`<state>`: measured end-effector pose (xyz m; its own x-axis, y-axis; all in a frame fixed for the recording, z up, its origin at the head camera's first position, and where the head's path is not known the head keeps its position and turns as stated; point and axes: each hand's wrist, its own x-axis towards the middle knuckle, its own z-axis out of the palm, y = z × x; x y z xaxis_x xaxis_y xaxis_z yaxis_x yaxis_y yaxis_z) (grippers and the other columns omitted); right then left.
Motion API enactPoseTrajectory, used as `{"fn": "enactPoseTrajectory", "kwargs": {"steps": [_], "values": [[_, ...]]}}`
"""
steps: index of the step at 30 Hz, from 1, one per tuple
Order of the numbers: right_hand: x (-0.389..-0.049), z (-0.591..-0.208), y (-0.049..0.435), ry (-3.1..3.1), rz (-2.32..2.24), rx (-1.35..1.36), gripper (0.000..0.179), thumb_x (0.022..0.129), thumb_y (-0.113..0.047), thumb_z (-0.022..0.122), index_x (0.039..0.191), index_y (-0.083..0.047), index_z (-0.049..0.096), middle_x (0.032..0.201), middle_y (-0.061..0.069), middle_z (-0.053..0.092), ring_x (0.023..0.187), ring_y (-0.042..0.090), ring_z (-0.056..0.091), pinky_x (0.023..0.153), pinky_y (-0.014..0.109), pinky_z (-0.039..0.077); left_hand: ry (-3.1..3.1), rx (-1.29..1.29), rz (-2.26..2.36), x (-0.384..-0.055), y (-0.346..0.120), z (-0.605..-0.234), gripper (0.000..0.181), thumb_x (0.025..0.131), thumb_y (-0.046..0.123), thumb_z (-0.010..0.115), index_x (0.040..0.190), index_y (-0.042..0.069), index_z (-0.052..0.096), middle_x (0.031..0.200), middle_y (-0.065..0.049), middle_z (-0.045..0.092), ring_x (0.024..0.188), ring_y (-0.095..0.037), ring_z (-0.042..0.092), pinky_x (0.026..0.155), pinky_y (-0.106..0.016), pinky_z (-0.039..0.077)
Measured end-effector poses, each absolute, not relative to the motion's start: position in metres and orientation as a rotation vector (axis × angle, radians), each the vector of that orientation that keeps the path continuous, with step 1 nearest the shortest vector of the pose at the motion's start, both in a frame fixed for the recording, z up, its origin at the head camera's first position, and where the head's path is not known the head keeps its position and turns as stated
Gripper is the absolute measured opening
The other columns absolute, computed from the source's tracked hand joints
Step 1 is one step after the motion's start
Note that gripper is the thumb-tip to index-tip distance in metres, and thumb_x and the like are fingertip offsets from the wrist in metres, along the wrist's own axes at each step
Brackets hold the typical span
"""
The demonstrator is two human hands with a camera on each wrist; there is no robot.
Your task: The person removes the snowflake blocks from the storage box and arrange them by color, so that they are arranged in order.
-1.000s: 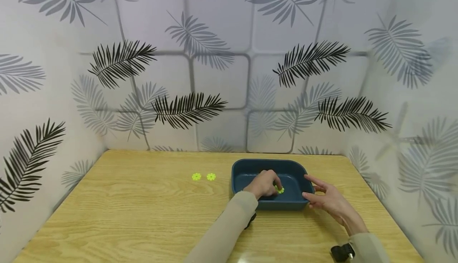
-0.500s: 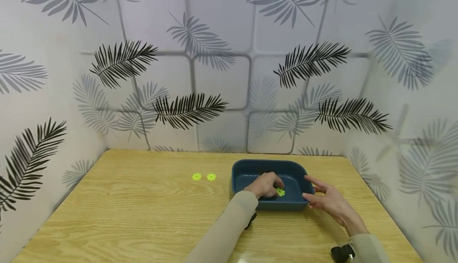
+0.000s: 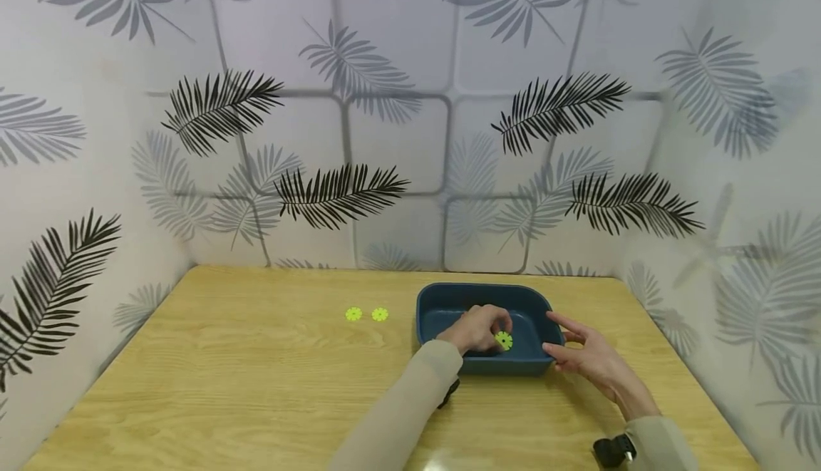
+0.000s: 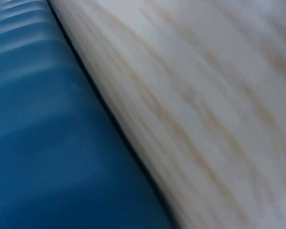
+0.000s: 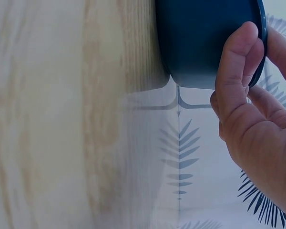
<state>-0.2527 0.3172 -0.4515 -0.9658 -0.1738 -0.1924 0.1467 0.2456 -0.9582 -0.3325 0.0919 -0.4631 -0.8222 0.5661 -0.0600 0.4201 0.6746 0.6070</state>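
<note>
A dark blue plastic bin [image 3: 490, 368] stands on the table. My left hand [image 3: 474, 327] reaches down into it, and its thumb and forefinger pinch a yellow-green notched disc [image 3: 504, 341], shaped like a flower with a small hole in the middle. That disc is tilted toward the head camera. My right hand [image 3: 593, 360] grips the bin's right end at the rim, also seen in the right wrist view, where the fingers [image 5: 236, 71] bend against the bin [image 5: 195, 43]. The left wrist view shows only the bin's outer wall [image 4: 62, 143] beside the table, no hand.
Two more notched discs lie flat left of the bin: a left disc [image 3: 353, 313] and a right disc [image 3: 380, 314]. The wood-grain table [image 3: 224, 385] meets a leaf-patterned wall [image 3: 398, 229] behind and at both sides. Black straps [image 3: 614, 451] circle the wrists.
The disc in the bin has tilted up between my left thumb and forefinger and shows its face more fully. My right hand and the bin have stayed in place.
</note>
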Motion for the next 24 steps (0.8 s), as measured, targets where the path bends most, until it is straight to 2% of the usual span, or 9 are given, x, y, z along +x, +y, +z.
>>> {"fn": "enactPoseTrajectory", "kwargs": {"steps": [5,11,17,19,24], "values": [[-0.251,-0.453,0.319,2.268,-1.765,-0.02,0.081,0.091,-0.02,0.071,0.157,-0.013,0.024,0.141,0.03,0.028,0.075,0.015,0.062,0.076,0.032,0.057,2.605,0.761,1.01,-0.332,0.095,-0.463,0.029,0.08,0.006,0.08,0.104,0.021,0.071,0.076,0.006,0.061,0.061,-0.009,0.059,0.06,-0.022,0.049],[-0.252,-0.451,0.319,2.308,-1.757,-0.028,0.079,0.091,-0.021,0.071,0.156,-0.013,0.027,0.134,0.028,0.035,0.075,0.016,0.062,0.075,0.032,0.057,2.585,0.761,1.271,-0.336,0.092,-0.457,0.027,0.081,0.011,0.081,0.105,0.021,0.073,0.085,0.006,0.063,0.074,-0.007,0.058,0.065,-0.023,0.05],[-0.253,-0.45,0.315,2.303,-1.756,-0.014,0.081,0.09,-0.021,0.072,0.156,-0.012,0.027,0.138,0.03,0.032,0.076,0.017,0.062,0.076,0.032,0.057,2.444,0.658,1.56,-0.336,0.08,-0.447,0.029,0.081,0.011,0.081,0.107,0.02,0.072,0.093,0.005,0.065,0.082,-0.008,0.06,0.068,-0.025,0.053],[-0.253,-0.449,0.314,2.305,-1.753,-0.008,0.08,0.09,-0.02,0.072,0.156,-0.012,0.026,0.136,0.029,0.034,0.077,0.017,0.062,0.076,0.033,0.057,2.39,0.654,1.625,-0.336,0.076,-0.443,0.03,0.081,0.01,0.081,0.108,0.019,0.071,0.093,0.004,0.065,0.081,-0.008,0.061,0.069,-0.028,0.055],[-0.254,-0.449,0.312,2.314,-1.747,-0.013,0.08,0.09,-0.018,0.072,0.156,-0.011,0.026,0.137,0.03,0.034,0.079,0.017,0.064,0.076,0.033,0.058,2.274,0.693,1.759,-0.333,0.062,-0.43,0.035,0.083,0.007,0.078,0.116,0.012,0.069,0.092,-0.001,0.067,0.076,-0.016,0.066,0.078,-0.048,0.057]]}}
